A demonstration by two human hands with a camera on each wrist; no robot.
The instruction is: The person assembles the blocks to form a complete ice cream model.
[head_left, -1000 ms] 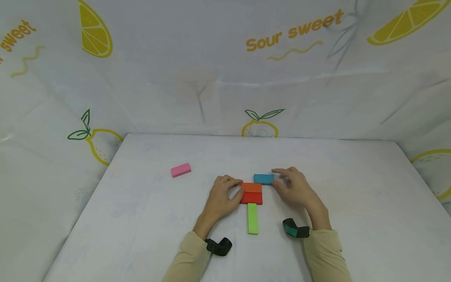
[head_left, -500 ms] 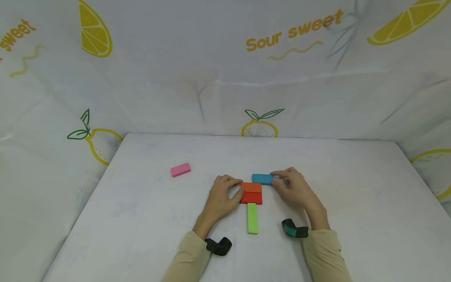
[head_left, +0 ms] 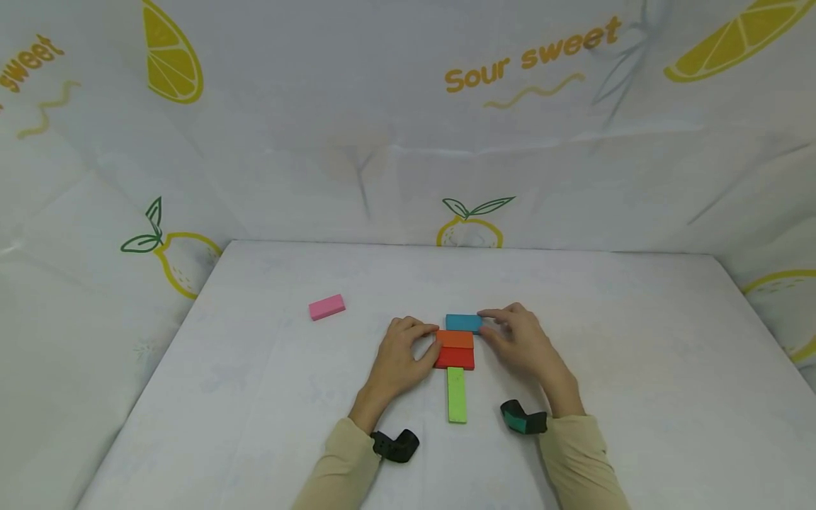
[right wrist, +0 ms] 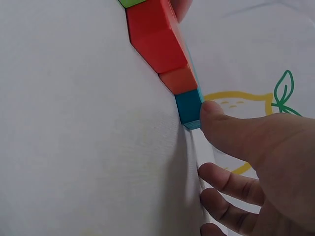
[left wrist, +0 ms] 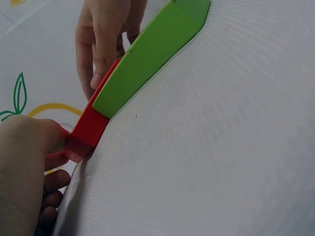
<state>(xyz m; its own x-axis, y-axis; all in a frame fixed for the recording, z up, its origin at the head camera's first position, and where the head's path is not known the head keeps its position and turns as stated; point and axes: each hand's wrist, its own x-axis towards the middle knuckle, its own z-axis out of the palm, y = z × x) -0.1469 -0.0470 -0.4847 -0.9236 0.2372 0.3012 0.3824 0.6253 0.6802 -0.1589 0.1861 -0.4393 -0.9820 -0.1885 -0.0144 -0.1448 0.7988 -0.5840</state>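
Note:
A red block (head_left: 455, 358) and an orange block (head_left: 455, 339) lie side by side on the white table. My left hand (head_left: 401, 360) holds their left end, its thumb at the red block and a fingertip at the orange block's far corner. Against the far side of the orange block is a blue block (head_left: 463, 323), shifted a little to the right of it. My right hand (head_left: 524, 343) pinches the blue block's right end between thumb and fingers. From the red block's near side a green block (head_left: 456, 394) points towards me, touching it.
Off to the left a pink block (head_left: 326, 307) lies alone at a slant. The white table (head_left: 605, 319) ends at a back edge before a lemon-printed cloth (head_left: 319, 106). Both wrists wear dark camera mounts that hang low over the table.
The right hand has slid the blue block left along the orange block's far side, more in the last half second. The left hand and the other blocks have stayed in place.

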